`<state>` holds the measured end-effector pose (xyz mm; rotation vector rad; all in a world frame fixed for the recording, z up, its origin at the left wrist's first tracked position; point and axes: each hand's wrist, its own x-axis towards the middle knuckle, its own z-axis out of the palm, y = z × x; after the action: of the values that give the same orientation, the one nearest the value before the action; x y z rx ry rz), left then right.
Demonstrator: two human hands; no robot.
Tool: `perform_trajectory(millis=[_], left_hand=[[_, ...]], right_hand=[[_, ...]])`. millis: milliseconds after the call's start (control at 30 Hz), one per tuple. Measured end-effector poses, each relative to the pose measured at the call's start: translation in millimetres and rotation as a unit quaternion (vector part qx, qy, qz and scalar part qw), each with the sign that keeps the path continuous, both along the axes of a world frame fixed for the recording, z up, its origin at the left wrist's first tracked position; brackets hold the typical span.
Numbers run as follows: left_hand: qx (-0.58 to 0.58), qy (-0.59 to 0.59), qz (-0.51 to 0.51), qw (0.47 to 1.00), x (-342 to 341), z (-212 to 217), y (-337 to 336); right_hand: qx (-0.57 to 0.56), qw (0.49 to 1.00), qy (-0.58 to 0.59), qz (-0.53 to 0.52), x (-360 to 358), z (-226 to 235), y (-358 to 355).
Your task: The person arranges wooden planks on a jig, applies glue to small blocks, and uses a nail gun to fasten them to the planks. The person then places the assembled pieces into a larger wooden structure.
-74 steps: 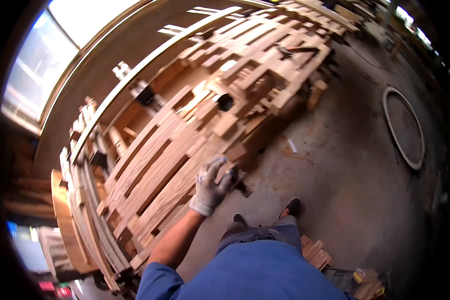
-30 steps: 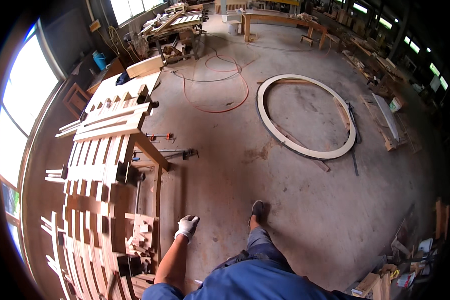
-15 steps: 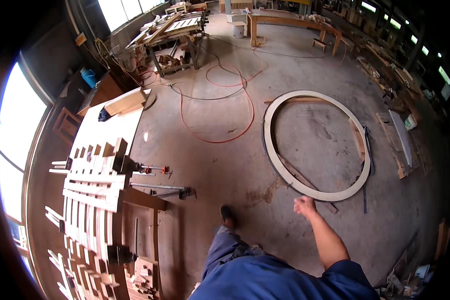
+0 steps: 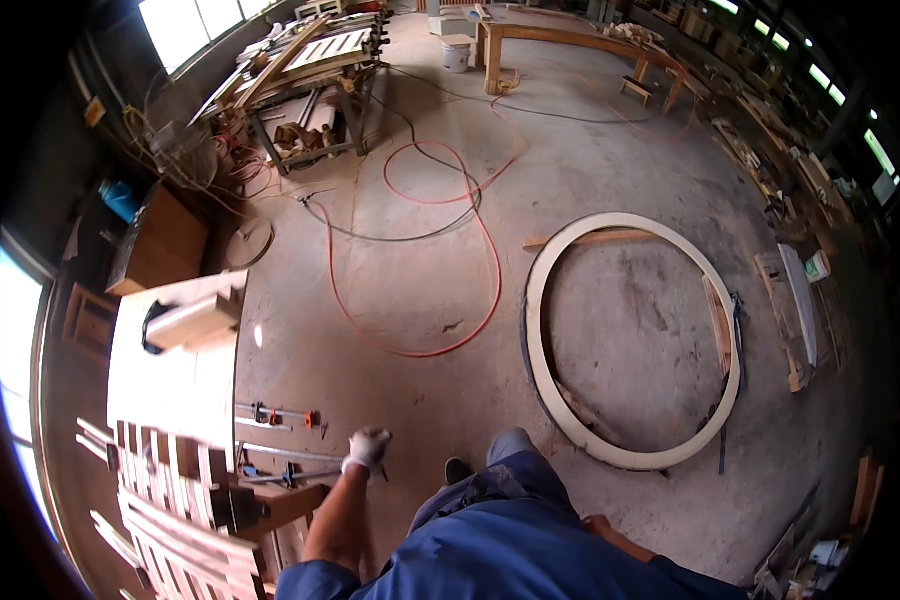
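Wood workshop, concrete floor. Metal bar clamps lying on the floor just beside the right edge of the slat-covered worktop. Gloved left hand now forward, just right of the clamps, fingers curled together; half a second ago out of view. Right hand pulled back against the blue trousers, state not possible to tell. Farther out, red hose and a large wooden ring. White bucket at the far edge, blue container at the left.
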<state>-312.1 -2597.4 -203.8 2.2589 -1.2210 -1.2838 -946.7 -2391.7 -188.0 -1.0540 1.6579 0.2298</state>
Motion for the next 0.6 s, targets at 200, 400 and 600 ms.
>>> perform_trajectory(millis=[200,400,600], left_hand=[[-0.075,0.025,0.056,0.995,-2.6,31.8,-272.6],[0.139,-0.049,-0.064,0.987,-19.1,-26.1,-342.3],[0.258,-0.105,-0.13,0.952,-23.0,-77.5,-368.0]], right_hand=[[-0.07,0.964,0.033,0.255,-27.1,-132.7,-117.6],[0.044,0.941,-0.073,-0.327,-12.3,-37.0,-514.5],[-0.192,0.918,-0.124,-0.325,-27.7,26.9,-866.0]])
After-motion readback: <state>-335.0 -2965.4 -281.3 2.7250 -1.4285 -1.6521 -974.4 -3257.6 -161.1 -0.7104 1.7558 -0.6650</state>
